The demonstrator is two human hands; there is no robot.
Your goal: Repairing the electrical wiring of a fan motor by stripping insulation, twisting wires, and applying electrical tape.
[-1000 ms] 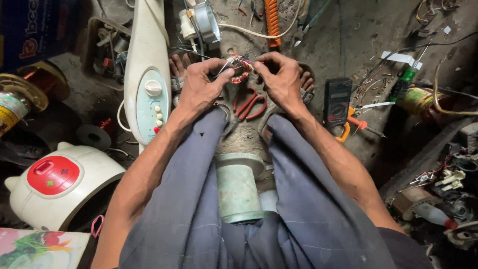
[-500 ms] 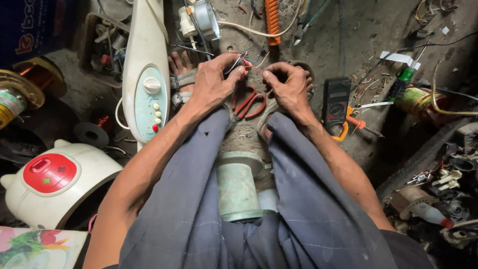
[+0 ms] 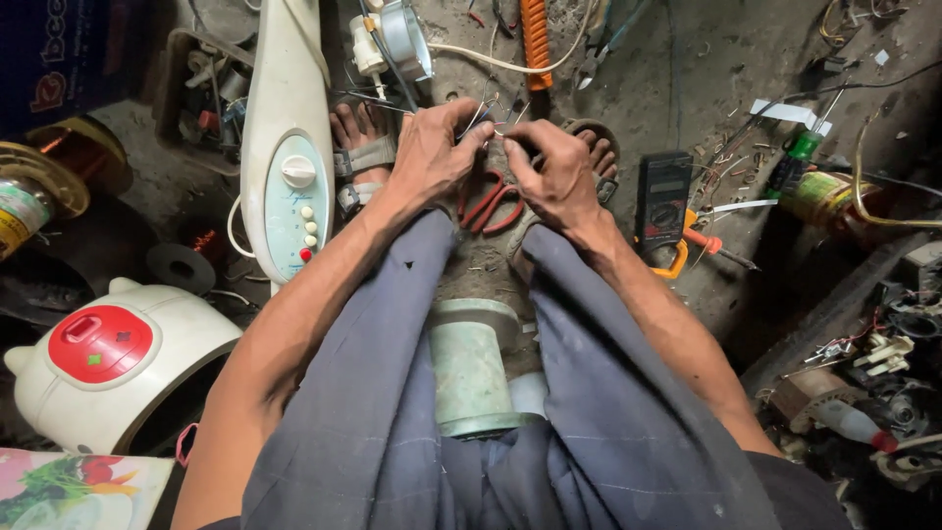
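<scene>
Both hands have drawn closer together since a moment ago, fingertips now almost meeting. The left hand (image 3: 432, 157) and right hand (image 3: 554, 172) each pinch thin wires (image 3: 496, 126) just above the red pliers (image 3: 488, 203) on the floor (image 3: 687, 88), between the feet, beyond the green cylinder (image 3: 469, 368).

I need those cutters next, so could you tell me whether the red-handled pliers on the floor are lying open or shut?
Open: the red-handled pliers lie with their two handles spread apart, just below the left hand and right hand.
</scene>
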